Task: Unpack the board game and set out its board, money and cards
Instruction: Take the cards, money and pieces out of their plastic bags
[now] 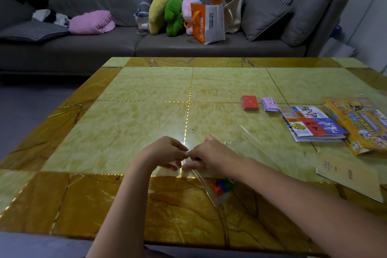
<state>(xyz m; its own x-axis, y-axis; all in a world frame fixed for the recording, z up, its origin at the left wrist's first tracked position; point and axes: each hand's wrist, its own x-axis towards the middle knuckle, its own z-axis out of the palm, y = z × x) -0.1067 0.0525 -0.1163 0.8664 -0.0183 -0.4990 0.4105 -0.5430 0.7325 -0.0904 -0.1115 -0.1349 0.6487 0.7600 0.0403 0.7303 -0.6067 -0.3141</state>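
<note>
While the left hand (165, 153) and the right hand (211, 156) meet over the near part of the bench (146, 94), their fingers (179, 150) are clenched in a pinch on the top edge of the clear bag (206, 191). The bag hangs from the fingers back toward the person, its lower end lying on the bench. Contents of the bag: small coloured pieces (222, 186), red, blue and green, gathered at the bottom, below and right of the fingers; number not countable. Risk, as judged: should the seam give suddenly under a hard pull, the pieces would likely scatter over the smooth bench and off its near edge to the floor. A tear running down the side rather than across the mouth would do the same. The film looks thin and glossy, so the pinch could also slip. Items set out, all well beyond and right of the fingers: red card deck (249, 102), squared; money stack (269, 104), near it but apart; folded board (314, 124), not yet opened flat; yellow package (360, 123) against the board's right side, contents not visible. Beige booklet (349, 176) lies right of the right forearm. More clear film shows beyond the right hand; whether it belongs to the same bag cannot be told.
</note>
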